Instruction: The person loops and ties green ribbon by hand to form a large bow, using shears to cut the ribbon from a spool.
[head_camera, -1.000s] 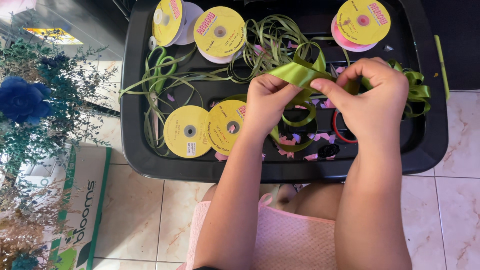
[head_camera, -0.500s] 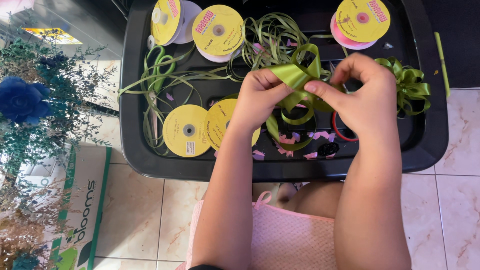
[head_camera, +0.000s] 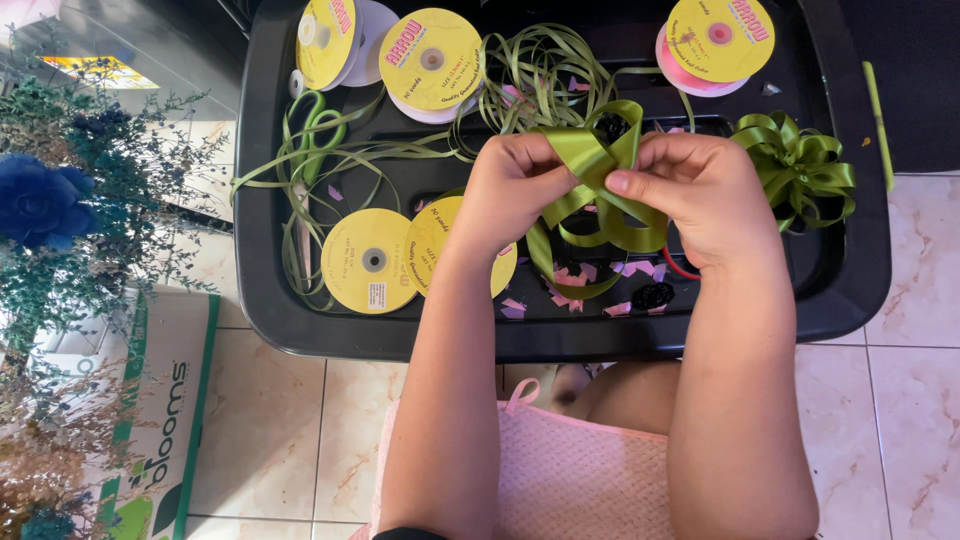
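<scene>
A wide olive-green ribbon is folded into loops between both hands, above a black plastic tray. My left hand pinches the loops from the left. My right hand pinches them from the right, its fingertip at the ribbon's middle. The ribbon's tail curls down under my hands onto the tray floor. A finished green ribbon bow lies just right of my right hand.
Yellow ribbon spools lie in the tray, more at its far edge, one over a pink roll. Thin green ribbon strands and pink scraps litter the tray. Dried blue flowers and a cardboard box stand left on tiled floor.
Both hands have shifted slightly left and the ribbon loops have been pulled up higher between the fingers. The tray and spools have not moved.
</scene>
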